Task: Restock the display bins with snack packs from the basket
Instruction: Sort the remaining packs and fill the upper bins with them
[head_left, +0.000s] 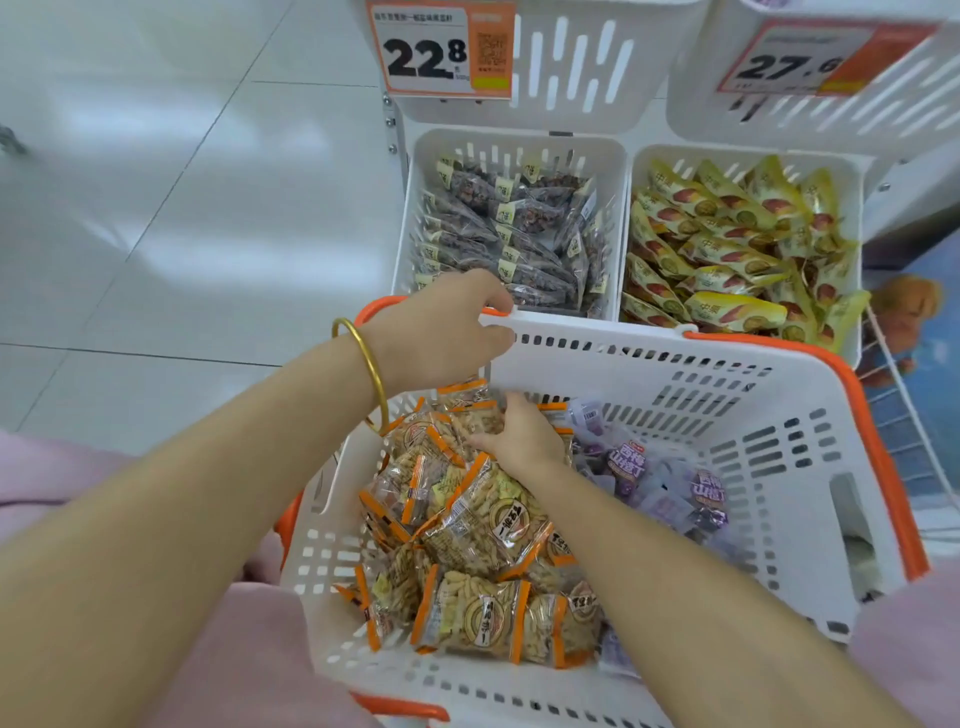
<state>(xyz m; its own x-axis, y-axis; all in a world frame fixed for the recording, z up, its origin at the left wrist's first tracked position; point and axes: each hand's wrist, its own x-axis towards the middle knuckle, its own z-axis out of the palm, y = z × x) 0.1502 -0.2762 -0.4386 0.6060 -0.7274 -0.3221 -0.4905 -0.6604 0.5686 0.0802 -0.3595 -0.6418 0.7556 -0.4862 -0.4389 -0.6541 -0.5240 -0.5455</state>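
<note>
Background: pale tiled floor (156, 208) on the left, white slotted display bins on the far side, and two price tags, (441, 49) and (810, 57), on the upper tier.

Left: your left hand (441, 332), gold bangle (369, 364) at the wrist, grips the far rim of the basket (753, 415). The fingers curl over the top edge and the thumb is tucked on the near side. It looks like a steadying hold.

Centre, far: the left bin (519, 145) holds dark packs (519, 228) stacked in rows and sits just beyond the basket rim.

Centre, near: your right hand (522, 439) is down inside the basket on the orange-trimmed packs (483, 525). The fingers bend into the pile and touch the wrappers. You cannot tell from here whether they have closed round a pack.

Right of that: purple packs (665, 483) lie along the basket's right side.

Far right: the right bin (852, 176) is heaped with yellow packs (727, 249).

Progress, as a judgement: both lower bins look well filled, but the basket carries plenty of orange and purple stock. Neither kind shows in the visible bins, so most of the restocking appears to be left. The upper bins' contents are hidden.
</note>
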